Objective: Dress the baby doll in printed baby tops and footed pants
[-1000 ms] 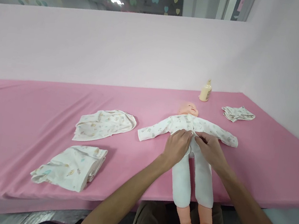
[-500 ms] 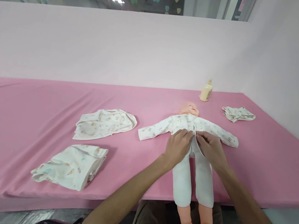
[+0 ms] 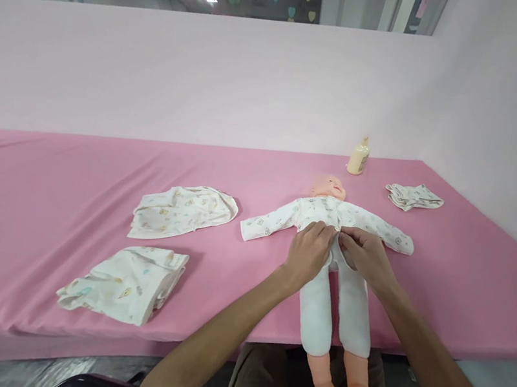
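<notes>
A baby doll (image 3: pixel 329 187) lies on its back, its feet hanging over the table's near edge. It wears a white long-sleeved baby shirt (image 3: pixel 270 220) with a small print, its sleeves spread to both sides. My left hand (image 3: pixel 311 249) is closed on the shirt's front at the doll's belly. Close beside it, my right hand (image 3: pixel 364 253) pinches the other side of the same front between thumb and fingers. The fingertips nearly meet, and they hide the fastening or edge between them. White padded legs show below the shirt.
A pink cloth covers the table (image 3: pixel 261 174). Left of the doll lie a printed baby garment (image 3: pixel 184 211) and a folded printed cloth (image 3: pixel 127 280). Behind the doll stands a pale yellow pump bottle (image 3: pixel 358 157); a small folded cloth (image 3: pixel 414 196) lies at the back right. White walls border the table.
The view has shifted very slightly. Both hands stay at the shirt's front with almost the same grip, and the doll has not visibly moved.
</notes>
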`<action>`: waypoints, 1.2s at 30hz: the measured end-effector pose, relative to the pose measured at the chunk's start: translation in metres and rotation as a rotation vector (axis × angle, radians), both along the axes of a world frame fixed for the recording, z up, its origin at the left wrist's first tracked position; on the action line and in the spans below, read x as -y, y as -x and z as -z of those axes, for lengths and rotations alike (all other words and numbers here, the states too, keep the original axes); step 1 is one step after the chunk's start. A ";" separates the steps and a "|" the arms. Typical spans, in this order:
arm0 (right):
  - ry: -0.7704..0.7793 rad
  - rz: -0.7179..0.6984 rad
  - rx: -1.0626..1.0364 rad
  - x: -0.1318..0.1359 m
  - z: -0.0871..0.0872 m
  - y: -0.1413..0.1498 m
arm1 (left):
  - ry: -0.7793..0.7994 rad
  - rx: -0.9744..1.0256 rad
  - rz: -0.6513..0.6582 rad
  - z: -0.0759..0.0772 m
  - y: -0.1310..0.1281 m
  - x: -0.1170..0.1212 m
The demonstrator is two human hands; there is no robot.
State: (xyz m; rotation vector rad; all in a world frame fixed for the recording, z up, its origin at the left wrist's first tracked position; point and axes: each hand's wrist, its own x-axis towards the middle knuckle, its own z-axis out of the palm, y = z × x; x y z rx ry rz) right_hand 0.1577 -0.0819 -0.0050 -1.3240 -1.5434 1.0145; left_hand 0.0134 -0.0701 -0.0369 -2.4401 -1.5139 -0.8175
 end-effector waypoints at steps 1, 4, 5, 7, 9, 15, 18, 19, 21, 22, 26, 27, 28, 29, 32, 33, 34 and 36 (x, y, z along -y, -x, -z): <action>-0.002 0.001 0.008 0.000 0.000 0.000 | -0.002 -0.006 0.005 0.000 0.000 0.000; 0.049 -0.001 -0.028 -0.001 0.000 -0.003 | -0.005 -0.034 0.012 0.001 0.000 0.000; 0.076 -0.008 -0.057 -0.002 0.000 -0.004 | -0.004 -0.041 0.009 0.000 0.000 0.000; 0.104 -0.020 -0.109 -0.003 0.000 -0.006 | 0.004 -0.053 0.006 -0.001 0.000 0.001; 0.094 -0.020 -0.129 -0.003 0.000 -0.007 | 0.011 -0.057 0.008 -0.002 0.000 0.001; 0.025 0.028 -0.083 -0.002 0.006 -0.003 | 0.022 -0.051 0.005 -0.002 -0.001 0.000; -0.011 0.034 -0.037 -0.004 0.009 -0.003 | 0.065 -0.032 0.007 -0.002 0.000 0.000; -0.025 0.031 -0.016 -0.005 0.009 -0.004 | 0.079 -0.017 0.011 -0.003 0.001 0.000; -0.057 0.014 0.012 -0.007 0.010 -0.006 | 0.101 0.027 0.024 -0.004 0.002 0.001; -0.070 0.005 0.016 -0.009 0.010 -0.007 | 0.111 0.059 0.032 -0.005 0.002 0.001; -0.088 -0.004 0.053 -0.014 0.014 -0.009 | 0.216 0.273 0.112 -0.012 0.003 -0.001; -0.093 0.003 0.073 -0.015 0.015 -0.009 | 0.269 0.332 0.137 -0.015 0.003 -0.001; -0.103 0.008 0.093 -0.015 0.017 -0.009 | 0.326 0.385 0.160 -0.018 0.004 -0.001; -0.117 0.010 0.113 -0.015 0.018 -0.009 | 0.381 0.428 0.176 -0.021 0.005 -0.002; -0.188 0.016 0.175 -0.014 0.021 -0.006 | 0.495 0.513 0.204 -0.029 0.007 -0.001; -0.222 0.024 0.203 -0.013 0.022 -0.005 | 0.520 0.531 0.208 -0.031 0.007 -0.001; -0.260 0.033 0.237 -0.012 0.022 -0.003 | 0.543 0.548 0.211 -0.031 0.008 0.000; -0.352 0.058 0.325 -0.012 0.023 -0.001 | 0.586 0.587 0.211 -0.032 0.010 -0.001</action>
